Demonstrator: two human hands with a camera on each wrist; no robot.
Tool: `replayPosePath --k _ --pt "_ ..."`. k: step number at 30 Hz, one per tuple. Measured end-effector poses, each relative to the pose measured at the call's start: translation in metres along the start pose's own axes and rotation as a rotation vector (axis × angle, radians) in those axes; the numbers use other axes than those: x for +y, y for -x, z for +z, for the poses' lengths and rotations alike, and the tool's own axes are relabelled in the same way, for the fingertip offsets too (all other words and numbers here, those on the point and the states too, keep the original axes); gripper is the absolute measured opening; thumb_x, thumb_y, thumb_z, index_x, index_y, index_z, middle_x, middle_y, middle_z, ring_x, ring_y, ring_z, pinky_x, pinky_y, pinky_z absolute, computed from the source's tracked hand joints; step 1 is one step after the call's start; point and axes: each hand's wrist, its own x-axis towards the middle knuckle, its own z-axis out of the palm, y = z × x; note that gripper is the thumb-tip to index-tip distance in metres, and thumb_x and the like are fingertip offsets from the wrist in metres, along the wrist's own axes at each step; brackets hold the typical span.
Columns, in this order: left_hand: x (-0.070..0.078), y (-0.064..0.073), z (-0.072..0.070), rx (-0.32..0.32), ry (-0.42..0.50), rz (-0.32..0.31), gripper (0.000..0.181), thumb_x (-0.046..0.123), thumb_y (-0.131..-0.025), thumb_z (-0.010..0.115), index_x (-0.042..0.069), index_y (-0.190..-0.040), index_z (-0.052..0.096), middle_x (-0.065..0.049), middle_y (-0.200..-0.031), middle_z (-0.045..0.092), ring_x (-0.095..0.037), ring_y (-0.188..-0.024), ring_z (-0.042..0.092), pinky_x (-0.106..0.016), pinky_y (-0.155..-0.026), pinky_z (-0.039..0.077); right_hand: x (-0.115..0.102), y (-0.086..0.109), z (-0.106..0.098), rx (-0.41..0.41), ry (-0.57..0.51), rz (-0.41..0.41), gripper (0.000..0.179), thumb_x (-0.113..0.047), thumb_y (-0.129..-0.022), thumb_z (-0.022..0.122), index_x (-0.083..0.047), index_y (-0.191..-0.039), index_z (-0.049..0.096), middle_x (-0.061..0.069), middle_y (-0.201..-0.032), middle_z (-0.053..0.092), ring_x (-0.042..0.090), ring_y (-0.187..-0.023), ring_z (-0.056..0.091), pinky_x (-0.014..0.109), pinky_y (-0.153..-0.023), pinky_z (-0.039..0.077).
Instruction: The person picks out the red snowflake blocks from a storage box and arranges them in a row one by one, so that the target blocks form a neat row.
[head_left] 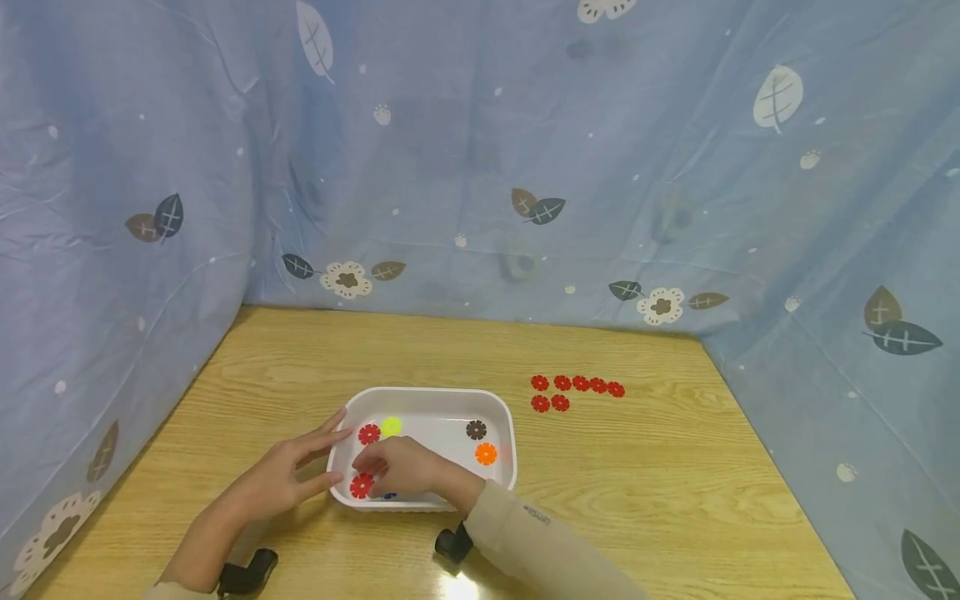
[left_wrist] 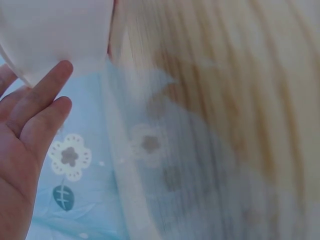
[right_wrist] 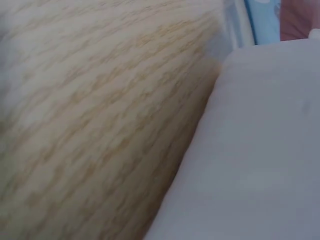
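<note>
A white plastic tray [head_left: 442, 401] rests on the wooden table and holds several notched plastic discs. My left hand [head_left: 281, 475] touches the tray's left wall with its fingers spread; the left wrist view shows these fingers [left_wrist: 47, 90] against the tray [left_wrist: 55, 30]. Inside the tray, my right hand [head_left: 405, 467] has bent fingers over a red disc [head_left: 361, 487]; whether they pinch it cannot be seen. Another red disc [head_left: 368, 434] and a yellow disc [head_left: 391, 427] lie behind that hand. A blue disc [head_left: 390, 496] is mostly hidden below it.
A brown disc [head_left: 476, 430] and an orange disc [head_left: 486, 453] lie at the tray's right end. Beyond it on the table, several red discs [head_left: 581, 383] form two rows. A blue patterned cloth [head_left: 465, 167] encloses the back and sides. The right wrist view shows mostly sleeve [right_wrist: 250, 150].
</note>
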Motion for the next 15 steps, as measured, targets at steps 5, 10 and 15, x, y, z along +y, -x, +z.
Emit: replayPosePath --k 5,10,15 --pt "-0.002 0.001 0.0 -0.001 0.012 0.006 0.054 0.029 -0.087 0.068 0.011 -0.136 0.053 -0.01 -0.153 0.034 -0.03 -0.131 0.042 -0.028 -0.097 0.048 0.0 -0.005 0.004 0.014 0.098 -0.004 0.037 -0.005 -0.079 0.073 -0.013 -0.114 0.068 -0.008 -0.101 0.07 -0.003 -0.086 0.058 0.009 -0.079 0.046" --pt "-0.003 0.0 0.002 -0.016 0.03 -0.021 0.056 0.032 -0.087 0.068 0.012 -0.137 0.052 -0.006 -0.154 0.032 -0.027 -0.132 0.039 -0.032 -0.096 0.05 0.001 -0.009 0.008 0.028 0.172 -0.026 0.035 -0.002 -0.078 0.072 -0.014 -0.111 0.069 -0.01 -0.094 0.067 -0.003 -0.08 0.053 0.008 -0.076 0.045" --pt "-0.003 0.0 0.002 -0.014 0.019 -0.017 0.055 0.032 -0.087 0.068 0.012 -0.137 0.052 -0.007 -0.154 0.032 -0.023 -0.132 0.038 -0.028 -0.097 0.048 0.004 -0.015 0.011 0.032 0.225 -0.076 0.032 -0.002 -0.077 0.073 -0.012 -0.107 0.07 -0.009 -0.086 0.065 -0.002 -0.075 0.05 0.007 -0.07 0.042"
